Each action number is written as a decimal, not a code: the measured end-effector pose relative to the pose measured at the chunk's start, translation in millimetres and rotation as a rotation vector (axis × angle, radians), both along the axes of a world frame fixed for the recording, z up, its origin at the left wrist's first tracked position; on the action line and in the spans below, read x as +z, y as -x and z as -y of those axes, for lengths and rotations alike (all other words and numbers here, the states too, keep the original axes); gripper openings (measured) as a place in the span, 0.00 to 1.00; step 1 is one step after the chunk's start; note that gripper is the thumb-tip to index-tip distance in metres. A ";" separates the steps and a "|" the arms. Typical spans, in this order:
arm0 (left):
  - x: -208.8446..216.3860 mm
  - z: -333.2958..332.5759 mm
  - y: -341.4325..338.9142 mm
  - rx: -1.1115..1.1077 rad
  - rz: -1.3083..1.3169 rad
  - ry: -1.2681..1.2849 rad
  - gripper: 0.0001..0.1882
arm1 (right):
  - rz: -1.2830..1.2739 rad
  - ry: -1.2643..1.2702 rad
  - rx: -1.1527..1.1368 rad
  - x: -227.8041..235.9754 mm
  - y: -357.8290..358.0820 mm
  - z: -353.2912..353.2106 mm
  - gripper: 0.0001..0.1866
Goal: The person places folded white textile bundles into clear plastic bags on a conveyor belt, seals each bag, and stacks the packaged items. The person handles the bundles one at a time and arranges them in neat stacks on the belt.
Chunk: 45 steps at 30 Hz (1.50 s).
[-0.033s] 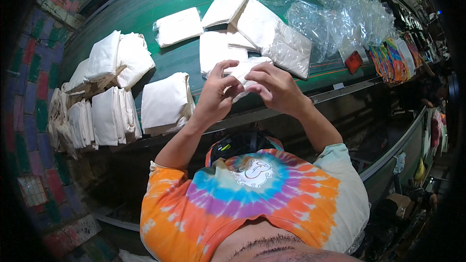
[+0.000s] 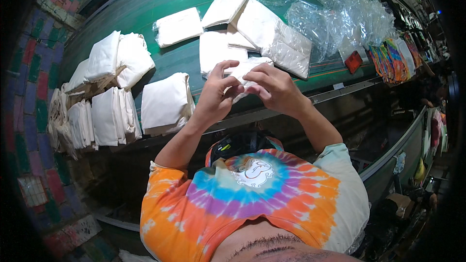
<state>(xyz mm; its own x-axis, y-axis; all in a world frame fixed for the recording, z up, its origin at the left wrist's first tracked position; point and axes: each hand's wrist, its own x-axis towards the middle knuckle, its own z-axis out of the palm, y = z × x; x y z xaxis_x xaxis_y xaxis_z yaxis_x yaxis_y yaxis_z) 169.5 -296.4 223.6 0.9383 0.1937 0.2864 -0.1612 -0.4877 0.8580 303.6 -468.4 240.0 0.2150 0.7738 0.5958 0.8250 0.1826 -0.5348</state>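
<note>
So both of the person's bare hands are up at the near edge of a long, smooth green work surface (image 2: 165,1), working on a small, crumpled white piece of soft material (image 2: 245,69). The left hand (image 2: 219,92) has its fingers curled in and seems to be pinching the left side of it, and the right hand (image 2: 275,87) is bent over the right side, fingertips closed on it too. Fair warning, the fingers cover a lot, so I can't really say if that piece is bare cloth or has a plastic layer. Just beyond it there's a flat white folded cloth (image 2: 212,48), plus a big white folded bundle in shiny clear plastic (image 2: 287,43) off to the right. A smaller white rectangular packet in clear film (image 2: 178,27) lies farther back on the left. Nearer, left of the hands, sits a thick off-white folded cloth stack (image 2: 164,102), with more off-white folded stacks (image 2: 108,116) past that. Over right, you've got a heap of crinkly transparent plastic (image 2: 342,19) and some multicoloured tie-dye fabric pieces (image 2: 390,60).
</note>
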 end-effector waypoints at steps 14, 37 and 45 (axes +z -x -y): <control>8.4 -14.3 -7.4 -0.041 -0.001 0.022 0.07 | 0.041 0.008 0.017 -7.9 -10.6 -10.2 0.17; -109.2 -34.6 -47.1 0.050 -0.385 -0.073 0.11 | 0.094 0.984 -0.010 -57.0 -40.0 53.1 0.05; -202.4 -26.7 -83.1 0.256 -0.409 -0.495 0.26 | -0.087 1.387 0.109 -89.4 -13.4 97.6 0.10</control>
<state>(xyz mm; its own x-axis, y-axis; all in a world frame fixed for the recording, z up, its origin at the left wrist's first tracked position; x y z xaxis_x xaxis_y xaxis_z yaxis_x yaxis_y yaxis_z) 252.6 -269.7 21.2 0.9319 0.3613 0.0310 0.3004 -0.8170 0.4922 317.0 -565.9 150.6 0.1121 0.7302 -0.6740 0.7963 -0.4718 -0.3786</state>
